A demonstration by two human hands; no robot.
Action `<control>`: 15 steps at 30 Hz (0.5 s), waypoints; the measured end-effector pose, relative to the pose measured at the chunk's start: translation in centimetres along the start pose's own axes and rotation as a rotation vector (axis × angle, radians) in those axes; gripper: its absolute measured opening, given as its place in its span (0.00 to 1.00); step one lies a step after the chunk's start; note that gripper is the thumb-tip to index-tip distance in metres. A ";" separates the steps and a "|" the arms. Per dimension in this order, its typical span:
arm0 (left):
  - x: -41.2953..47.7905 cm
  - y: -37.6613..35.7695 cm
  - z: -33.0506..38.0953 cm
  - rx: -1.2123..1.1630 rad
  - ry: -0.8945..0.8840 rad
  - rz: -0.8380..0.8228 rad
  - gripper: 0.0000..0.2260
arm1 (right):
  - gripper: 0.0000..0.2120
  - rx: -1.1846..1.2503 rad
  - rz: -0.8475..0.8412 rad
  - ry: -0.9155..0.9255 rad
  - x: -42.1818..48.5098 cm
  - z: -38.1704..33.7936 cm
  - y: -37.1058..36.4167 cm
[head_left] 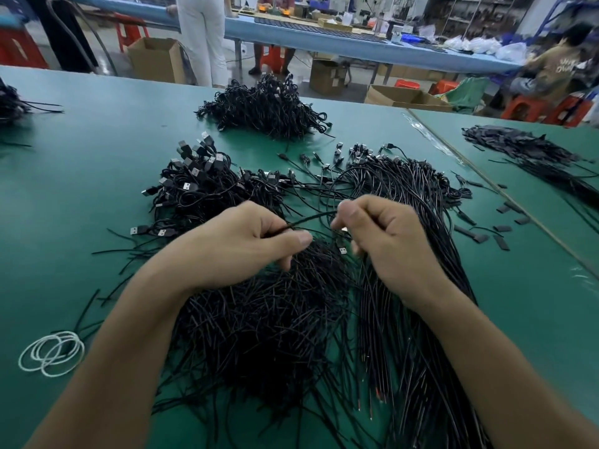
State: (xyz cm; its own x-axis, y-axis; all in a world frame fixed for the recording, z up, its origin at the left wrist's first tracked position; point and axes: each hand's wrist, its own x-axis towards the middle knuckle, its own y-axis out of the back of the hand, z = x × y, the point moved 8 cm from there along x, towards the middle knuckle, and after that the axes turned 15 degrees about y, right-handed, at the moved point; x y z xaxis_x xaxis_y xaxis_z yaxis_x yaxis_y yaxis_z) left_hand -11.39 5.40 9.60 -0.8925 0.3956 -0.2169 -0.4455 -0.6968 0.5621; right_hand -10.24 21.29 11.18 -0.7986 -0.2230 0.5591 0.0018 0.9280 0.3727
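Work item: one black cable (312, 218), held in the air just above the loose-cable heap (265, 325), spanning between both hands.
Left hand (233, 247): fingers curled round the cable, thumb laid along the top; positioned over the heap's far edge.
Right hand (389, 244): thumb and forefinger pinch the cable's other end, the other fingers curled in; positioned at the heap's far right corner.
Done, by estimate: a USB-plug bundle (201, 183) lies beyond the heap to the left; a combed-out cable fan (415, 196) runs along the heap's right side; a tangled pile (269, 105) sits well beyond the heap.
Left, by estimate: the heap itself is large and unsorted, so most of the job appears outstanding.
Accessories: white rubber bands (52, 353) left of the heap; short black sleeve pieces (500, 228) to its right, on the green table (81, 176).
Not legible: both cable ends vanish inside the hands; the right fingertips are blurred; whether a sleeve is being fitted cannot be told.
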 end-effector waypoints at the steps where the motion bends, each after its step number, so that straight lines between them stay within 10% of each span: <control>1: -0.1 -0.8 0.1 -0.005 0.006 -0.076 0.22 | 0.14 0.029 0.064 0.001 0.1 0.0 0.6; 8: -2.2 -4.1 4.2 -0.428 -0.263 -0.461 0.22 | 0.15 0.064 -0.168 -0.078 -0.6 0.9 -2.0; 12: -0.4 -1.1 3.3 -1.026 -0.261 -0.278 0.21 | 0.16 -0.078 -0.394 -0.093 -2.0 0.6 -3.5; 15: 1.0 0.6 1.1 -1.055 -0.260 0.091 0.21 | 0.15 -0.140 -0.480 -0.049 -2.4 -0.6 -3.8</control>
State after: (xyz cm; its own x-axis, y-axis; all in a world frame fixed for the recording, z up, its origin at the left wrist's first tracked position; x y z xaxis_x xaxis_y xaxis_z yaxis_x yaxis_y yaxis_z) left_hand -12.45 6.01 10.65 -0.9381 0.3445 0.0356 -0.3259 -0.8433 -0.4274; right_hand -7.96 18.11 8.79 -0.7561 -0.5980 0.2659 -0.2948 0.6739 0.6774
